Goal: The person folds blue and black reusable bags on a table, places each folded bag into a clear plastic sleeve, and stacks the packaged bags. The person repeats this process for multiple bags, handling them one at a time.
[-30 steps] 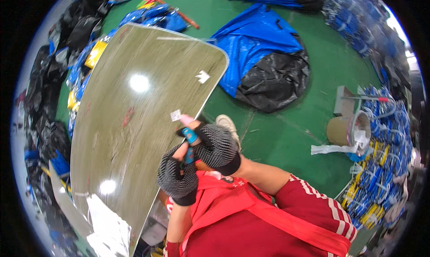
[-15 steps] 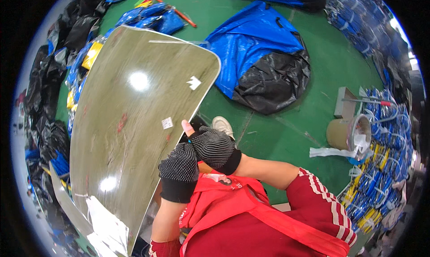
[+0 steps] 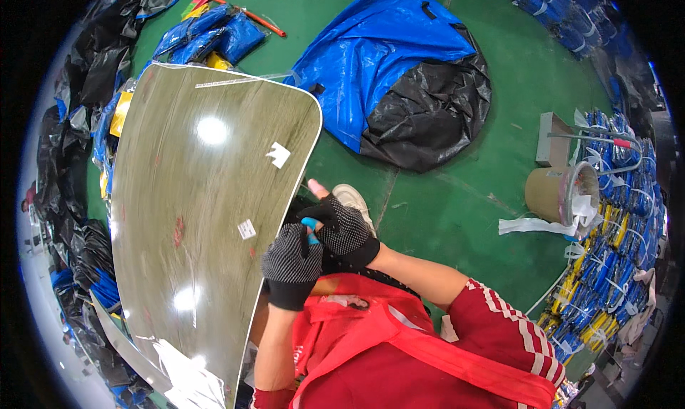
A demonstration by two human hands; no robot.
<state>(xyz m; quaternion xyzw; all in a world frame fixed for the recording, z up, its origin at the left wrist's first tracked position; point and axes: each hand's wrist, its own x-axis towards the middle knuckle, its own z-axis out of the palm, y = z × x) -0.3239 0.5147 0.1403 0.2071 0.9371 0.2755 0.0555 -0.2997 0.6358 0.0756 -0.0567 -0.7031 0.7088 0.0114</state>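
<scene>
Both hands wear black gloves with pale dots, and bare fingertips show. They meet just off the right edge of a wood-grain tabletop (image 3: 207,195). My left hand (image 3: 291,265) is closed, knuckles up, beside that edge. Touching it, my right hand (image 3: 347,231) is curled with its thumb pointing forward. A small bright-blue piece (image 3: 311,227) shows between the hands; whether it is wrapped on a finger or held I cannot tell. Dark material lies under the hands, mostly hidden by them. White paper sheets (image 3: 189,377) lie at the table's near end.
A large blue and black tarp bag (image 3: 428,116) lies on the green floor ahead. To the right stand a bucket (image 3: 549,195), a long-handled dustpan (image 3: 553,141) and bundled blue and yellow packs (image 3: 606,266). Black sheeting (image 3: 78,145) and blue packs (image 3: 207,38) line the left.
The view has shifted, so the tabletop and tarp bag sit farther left. My hands have turned slightly, and more of the blue piece shows between them.
</scene>
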